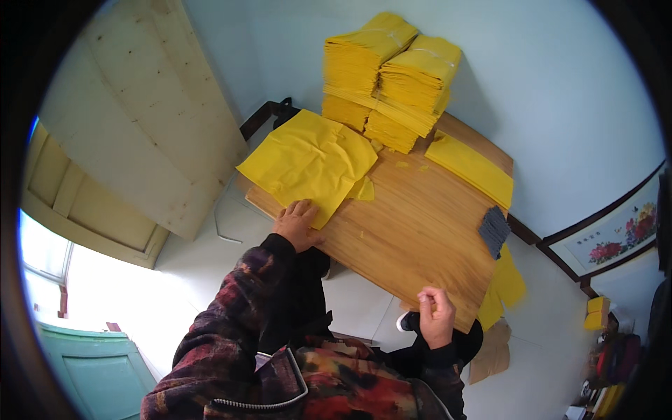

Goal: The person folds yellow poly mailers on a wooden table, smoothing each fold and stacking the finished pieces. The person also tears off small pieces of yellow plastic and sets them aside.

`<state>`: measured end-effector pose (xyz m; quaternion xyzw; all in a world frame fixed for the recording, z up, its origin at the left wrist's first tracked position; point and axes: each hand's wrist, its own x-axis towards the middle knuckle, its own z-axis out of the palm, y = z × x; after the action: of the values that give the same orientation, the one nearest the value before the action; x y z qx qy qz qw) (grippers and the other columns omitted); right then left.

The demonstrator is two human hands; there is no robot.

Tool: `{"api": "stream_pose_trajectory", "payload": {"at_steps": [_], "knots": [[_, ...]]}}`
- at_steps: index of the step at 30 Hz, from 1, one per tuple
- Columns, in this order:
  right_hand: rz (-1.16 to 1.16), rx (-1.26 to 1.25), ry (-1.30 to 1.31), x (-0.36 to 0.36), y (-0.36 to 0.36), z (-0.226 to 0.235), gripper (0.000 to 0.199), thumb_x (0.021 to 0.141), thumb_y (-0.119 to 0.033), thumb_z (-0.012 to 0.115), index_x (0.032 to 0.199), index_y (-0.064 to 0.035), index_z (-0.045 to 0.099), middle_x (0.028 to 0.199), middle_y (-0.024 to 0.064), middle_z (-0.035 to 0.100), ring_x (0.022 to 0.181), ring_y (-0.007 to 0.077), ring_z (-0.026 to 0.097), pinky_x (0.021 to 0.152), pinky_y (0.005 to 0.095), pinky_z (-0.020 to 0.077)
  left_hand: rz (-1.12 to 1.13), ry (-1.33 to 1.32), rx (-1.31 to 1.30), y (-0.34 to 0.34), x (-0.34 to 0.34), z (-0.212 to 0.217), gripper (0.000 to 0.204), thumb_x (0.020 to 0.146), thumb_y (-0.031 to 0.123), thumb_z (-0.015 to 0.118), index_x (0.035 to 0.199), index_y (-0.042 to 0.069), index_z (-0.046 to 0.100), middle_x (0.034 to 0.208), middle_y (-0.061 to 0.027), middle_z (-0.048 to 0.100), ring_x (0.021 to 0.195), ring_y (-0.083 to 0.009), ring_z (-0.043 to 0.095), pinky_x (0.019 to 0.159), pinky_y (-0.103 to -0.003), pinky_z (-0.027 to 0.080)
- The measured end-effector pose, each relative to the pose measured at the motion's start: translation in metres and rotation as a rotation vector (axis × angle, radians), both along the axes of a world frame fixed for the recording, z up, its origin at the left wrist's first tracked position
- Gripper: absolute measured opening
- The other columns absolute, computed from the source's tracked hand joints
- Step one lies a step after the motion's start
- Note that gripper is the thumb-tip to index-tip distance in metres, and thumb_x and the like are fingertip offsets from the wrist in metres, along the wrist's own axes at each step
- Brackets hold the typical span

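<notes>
A wrinkled yellow sheet (311,154), looking like cloth or soft paper, lies across the left end of the wooden table (413,231). On its near corner rests my left hand (297,225), palm down with the fingers stretched out. At the table's near right edge is my right hand (437,316), its fingers curled together; what they hold, if anything, is hidden. Small yellow scraps (402,164) lie beside the sheet.
Tall stacks of folded yellow sheets (392,77) stand at the table's back against the wall. A folded yellow piece (472,168) lies along the far right edge, a grey ribbed cloth (494,231) at the right edge. Yellow material (505,283) hangs beside it. A wooden board (140,105) leans left.
</notes>
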<state>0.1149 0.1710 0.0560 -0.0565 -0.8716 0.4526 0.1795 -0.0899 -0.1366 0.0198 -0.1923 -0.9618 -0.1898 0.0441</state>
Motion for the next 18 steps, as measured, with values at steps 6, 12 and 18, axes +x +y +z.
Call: {"api": "stream_pose_trajectory", "payload": {"at_steps": [6,12,18], "knots": [[-0.006,0.014,-0.067,0.024,-0.004,-0.002,0.008,0.087,-0.008,0.06,0.091,-0.0001,0.061,0.079,0.0137,0.064,0.066,0.0248,0.063,0.061,0.0327,0.0496,-0.043,0.101,0.03,0.017,0.003,-0.018,0.03,0.074,0.022,0.066,0.102,0.012,0.065,0.118,-0.0101,0.06,0.112,-0.0302,0.054,0.093,-0.045,0.041],[0.001,-0.009,-0.082,0.033,-0.001,-0.011,0.01,0.088,-0.007,0.059,0.092,0.0009,0.061,0.079,0.014,0.065,0.068,0.0248,0.064,0.063,0.0318,0.0504,-0.237,0.206,0.086,0.068,0.038,-0.035,0.021,0.072,0.014,0.064,0.093,0.015,0.066,0.109,-0.0052,0.062,0.103,-0.0276,0.056,0.084,-0.042,0.044],[-0.016,-0.007,-0.079,0.037,0.003,-0.014,0.008,0.088,-0.007,0.059,0.093,-0.0005,0.061,0.08,0.013,0.065,0.068,0.0238,0.064,0.063,0.0314,0.0504,-0.386,0.199,0.187,0.123,0.068,-0.035,0.016,0.075,0.01,0.063,0.091,0.013,0.067,0.107,-0.0056,0.064,0.101,-0.0281,0.057,0.08,-0.042,0.047]]}}
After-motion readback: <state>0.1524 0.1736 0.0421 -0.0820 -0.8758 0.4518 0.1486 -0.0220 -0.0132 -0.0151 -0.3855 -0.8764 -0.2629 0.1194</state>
